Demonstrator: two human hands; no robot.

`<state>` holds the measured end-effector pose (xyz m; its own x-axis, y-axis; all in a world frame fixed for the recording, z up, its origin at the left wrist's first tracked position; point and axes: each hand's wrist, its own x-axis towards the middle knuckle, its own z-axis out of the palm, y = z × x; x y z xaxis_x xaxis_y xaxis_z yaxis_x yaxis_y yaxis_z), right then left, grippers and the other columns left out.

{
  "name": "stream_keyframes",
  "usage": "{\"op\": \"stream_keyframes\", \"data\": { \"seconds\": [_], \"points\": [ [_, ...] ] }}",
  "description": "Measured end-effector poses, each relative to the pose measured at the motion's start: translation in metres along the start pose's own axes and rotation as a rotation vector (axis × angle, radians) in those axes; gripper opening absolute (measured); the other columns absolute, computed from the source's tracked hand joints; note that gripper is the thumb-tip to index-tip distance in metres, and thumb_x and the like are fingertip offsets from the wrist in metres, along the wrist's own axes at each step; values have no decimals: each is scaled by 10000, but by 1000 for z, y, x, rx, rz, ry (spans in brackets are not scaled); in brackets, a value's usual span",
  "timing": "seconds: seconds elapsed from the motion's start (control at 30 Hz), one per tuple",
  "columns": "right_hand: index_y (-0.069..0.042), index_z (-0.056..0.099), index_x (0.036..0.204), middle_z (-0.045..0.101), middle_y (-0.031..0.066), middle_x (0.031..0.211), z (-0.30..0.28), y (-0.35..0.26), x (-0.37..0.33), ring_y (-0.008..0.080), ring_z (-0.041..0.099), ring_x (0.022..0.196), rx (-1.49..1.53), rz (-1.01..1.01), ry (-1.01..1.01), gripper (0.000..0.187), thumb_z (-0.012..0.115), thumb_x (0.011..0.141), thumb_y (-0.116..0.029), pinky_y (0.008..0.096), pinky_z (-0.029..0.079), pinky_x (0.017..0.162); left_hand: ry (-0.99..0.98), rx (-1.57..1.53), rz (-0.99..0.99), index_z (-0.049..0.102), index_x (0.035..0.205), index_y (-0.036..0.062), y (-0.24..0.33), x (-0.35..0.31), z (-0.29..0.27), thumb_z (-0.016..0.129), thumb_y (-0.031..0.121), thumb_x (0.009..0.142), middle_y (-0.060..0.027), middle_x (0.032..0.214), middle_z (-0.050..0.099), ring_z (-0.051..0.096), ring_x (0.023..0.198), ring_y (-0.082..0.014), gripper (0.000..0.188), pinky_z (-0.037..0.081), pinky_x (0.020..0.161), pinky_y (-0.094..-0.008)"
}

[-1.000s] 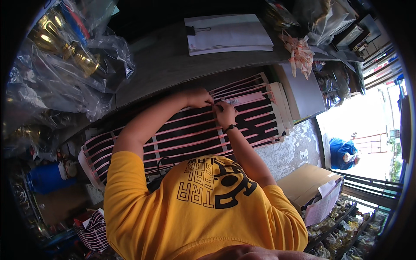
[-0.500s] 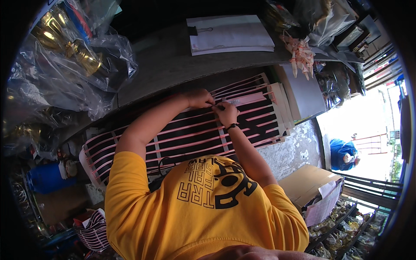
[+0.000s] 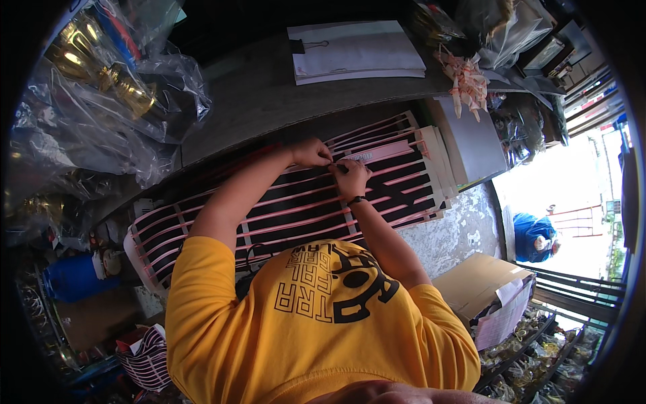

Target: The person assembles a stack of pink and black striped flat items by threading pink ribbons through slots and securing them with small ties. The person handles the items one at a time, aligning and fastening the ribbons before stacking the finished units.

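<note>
My left hand (image 3: 311,153) and my right hand (image 3: 351,176) meet over a large sheet of black strips divided by pink lines (image 3: 289,214). The fingers of both hands are closed in a pinch, with the fingertips nearly touching. Whatever lies between them is too small and too covered to make out. Just beyond my right hand, a pink strip with pale printing (image 3: 380,152) crosses the sheet. A dark band (image 3: 356,200) circles my right wrist. More pale sheets (image 3: 437,161) stick out under the striped one at its right end.
Papers in a black binder clip (image 3: 356,54) lie on a grey shelf (image 3: 242,101) above the work. Plastic-wrapped gold trophy cups (image 3: 128,87) crowd the left. A cardboard box (image 3: 478,286) stands right, a blue container (image 3: 70,277) left. Someone in blue (image 3: 531,237) is outside.
My left upper arm has shifted a little to the right. Both hands stay pinched at almost the same spot, and more of the pink strip's printing shows.
</note>
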<state>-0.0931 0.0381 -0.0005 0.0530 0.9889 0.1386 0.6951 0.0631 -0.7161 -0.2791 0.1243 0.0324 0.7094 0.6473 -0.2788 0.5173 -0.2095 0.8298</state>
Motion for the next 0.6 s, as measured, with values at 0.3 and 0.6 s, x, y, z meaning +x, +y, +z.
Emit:
{"op": "stream_keyframes", "data": {
  "seconds": [0.3, 0.6],
  "points": [
    [-118, 736, 885, 714, 85, 938, -6, -3, -1, 281, 612, 979, -25, -44, 14, 246, 730, 796, -347, 453, 350, 891, 149, 135, 24, 729, 1020, 47, -1, -4, 14, 685, 227, 826, -90, 866, 728, 660, 785, -144, 268, 511, 742, -309],
    [-137, 731, 913, 709, 84, 923, -12, 4, 1, 298, 620, 963, 67, -122, -16, 219, 693, 832, -337, 464, 377, 863, 7, -267, -383, 732, 995, 53, 17, 17, -7, 753, 267, 826, -6, 795, 681, 573, 693, -68, 273, 479, 637, -245]
  ]
}}
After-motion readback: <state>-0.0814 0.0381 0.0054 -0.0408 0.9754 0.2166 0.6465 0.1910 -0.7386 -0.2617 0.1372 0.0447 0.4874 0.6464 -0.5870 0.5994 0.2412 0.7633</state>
